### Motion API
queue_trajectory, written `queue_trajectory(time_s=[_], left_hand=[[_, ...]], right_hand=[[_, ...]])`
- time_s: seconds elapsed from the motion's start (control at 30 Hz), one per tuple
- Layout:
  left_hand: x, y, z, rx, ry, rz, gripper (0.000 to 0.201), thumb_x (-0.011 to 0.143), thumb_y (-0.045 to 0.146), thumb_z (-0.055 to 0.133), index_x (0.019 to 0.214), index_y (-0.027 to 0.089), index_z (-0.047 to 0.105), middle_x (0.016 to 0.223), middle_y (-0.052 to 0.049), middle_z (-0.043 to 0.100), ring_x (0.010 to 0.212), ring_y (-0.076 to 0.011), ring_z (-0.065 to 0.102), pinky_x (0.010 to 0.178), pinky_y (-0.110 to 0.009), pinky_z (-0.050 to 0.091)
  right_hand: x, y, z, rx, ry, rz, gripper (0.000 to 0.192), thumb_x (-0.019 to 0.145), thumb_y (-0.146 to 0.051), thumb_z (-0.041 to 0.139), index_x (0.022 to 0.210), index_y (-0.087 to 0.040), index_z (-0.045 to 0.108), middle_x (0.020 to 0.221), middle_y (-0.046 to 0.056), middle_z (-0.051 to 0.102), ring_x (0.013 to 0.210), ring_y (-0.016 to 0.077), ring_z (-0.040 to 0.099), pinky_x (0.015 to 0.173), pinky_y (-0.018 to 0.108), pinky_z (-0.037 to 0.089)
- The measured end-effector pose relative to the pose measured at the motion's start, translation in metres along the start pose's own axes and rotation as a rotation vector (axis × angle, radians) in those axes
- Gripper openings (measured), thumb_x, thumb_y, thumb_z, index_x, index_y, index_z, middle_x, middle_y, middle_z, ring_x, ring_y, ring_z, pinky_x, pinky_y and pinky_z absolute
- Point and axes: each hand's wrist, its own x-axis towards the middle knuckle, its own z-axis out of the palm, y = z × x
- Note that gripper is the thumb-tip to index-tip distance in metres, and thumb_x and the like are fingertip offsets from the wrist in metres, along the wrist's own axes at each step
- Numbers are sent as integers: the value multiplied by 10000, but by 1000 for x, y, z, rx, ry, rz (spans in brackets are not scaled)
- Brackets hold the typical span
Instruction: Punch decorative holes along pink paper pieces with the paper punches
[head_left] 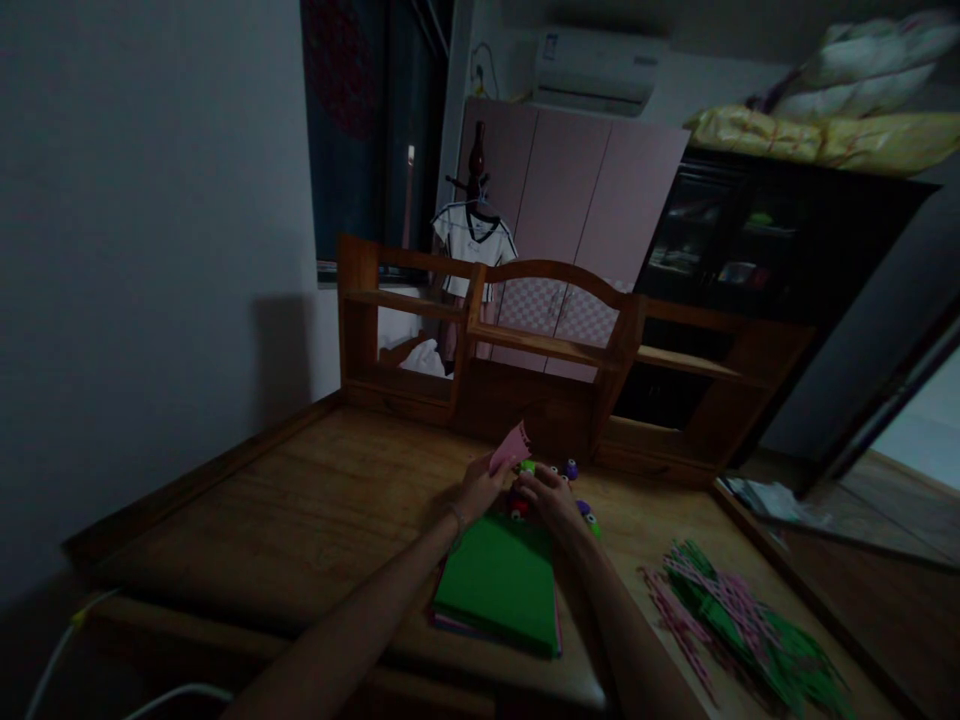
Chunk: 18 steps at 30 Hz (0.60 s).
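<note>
My left hand (481,490) pinches a pink piece of paper or thin foam (510,449) with a jagged upper edge, held up off the table. Close beside it, my right hand (553,498) is closed with its fingertips by a small bright green piece (528,467); whether the fingers grip it is too dark and small to tell. A red piece with a googly eye (517,508) shows below the hands. Behind and right of my right hand lie a purple googly-eyed piece (571,468) and a green one (593,525). Nearer me rests a stack of sheets, green on top (499,585).
On the wooden table (300,510), a pile of green strips and pink striped sticks (731,620) lies at the right. A wooden shelf unit (540,345) runs along the far edge. White cables (56,650) hang at the near left corner.
</note>
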Motion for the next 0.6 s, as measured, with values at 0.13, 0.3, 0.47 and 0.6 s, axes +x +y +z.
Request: queue_trajectory(time_s=[0.13,0.3,0.47,0.6], left_hand=[[1,-4,2,18,-25,68,404,860,462,461,872,135,699,715,-58,670,756,-168,613,665,-223,430],[3,-6,3,43,-31,167,358,891,419,416,943,191,687,865,-43,689,817,-154,612,754,-230,426],[3,-6,2,46,-14,160,333,883,412,435,965,199,676,921,-44,690,882,-171,609,778,-239,430],[3,-4,2,22,-37,207,337,886,402,430,979,186,671,918,-44,688,839,-156,608,776,-235,436]], right_hand=[[-1,-1,1,0,-2,-7,293,672,-355,747,896,-192,651,862,25,652,776,152,624,720,266,497],[0,0,0,-24,28,-47,302,671,-351,749,907,-187,658,871,37,654,780,159,625,725,273,507],[2,1,0,-53,32,-56,307,651,-352,760,897,-195,660,831,23,651,742,148,620,701,266,510],[2,2,0,-49,44,-45,331,637,-371,766,894,-195,654,831,22,654,733,147,623,683,262,509]])
